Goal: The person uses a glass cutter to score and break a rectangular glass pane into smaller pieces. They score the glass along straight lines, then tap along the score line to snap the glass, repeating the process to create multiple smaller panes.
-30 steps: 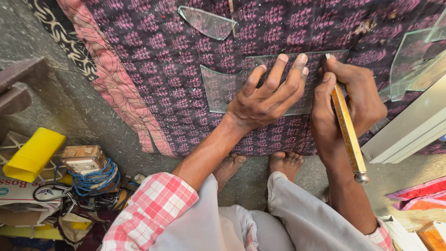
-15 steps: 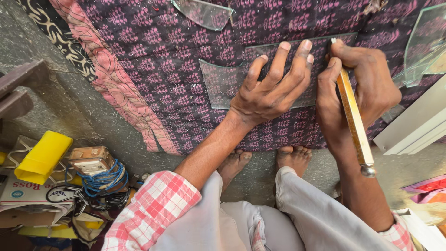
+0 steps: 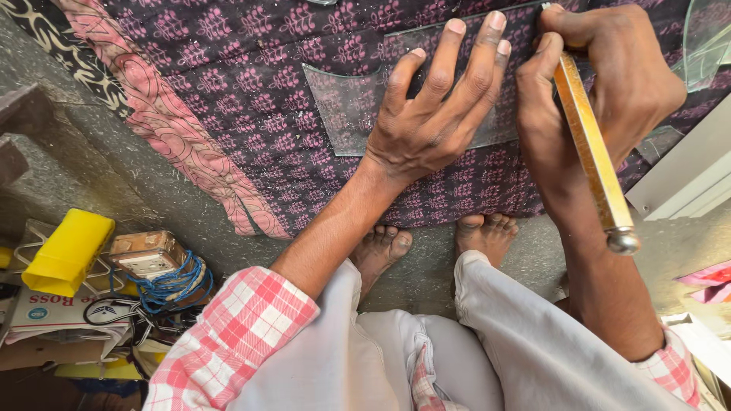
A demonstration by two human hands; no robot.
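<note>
Scoring step, as judged. Left hand (image 3: pixel 434 122) lies flat, fingers spread, pinning the glass (image 3: pixel 346 106) to the cloth (image 3: pixel 251 68) at 12 o'clock. Right hand (image 3: pixel 609 84), at 1 o'clock, is closed around the cutter (image 3: pixel 590 148), its tip on the pane. The next stroke calls for steady pressure.

The glass pane (image 3: pixel 350 106) is mostly under the left hand (image 3: pixel 434 122), so its middle is hidden, and its far edge runs off the frame at 12 o'clock. The cutter's (image 3: pixel 590 152) tip is buried in the right hand (image 3: pixel 609 84). Over at 2 o'clock another glass piece (image 3: pixel 704 42) gets cropped.
</note>
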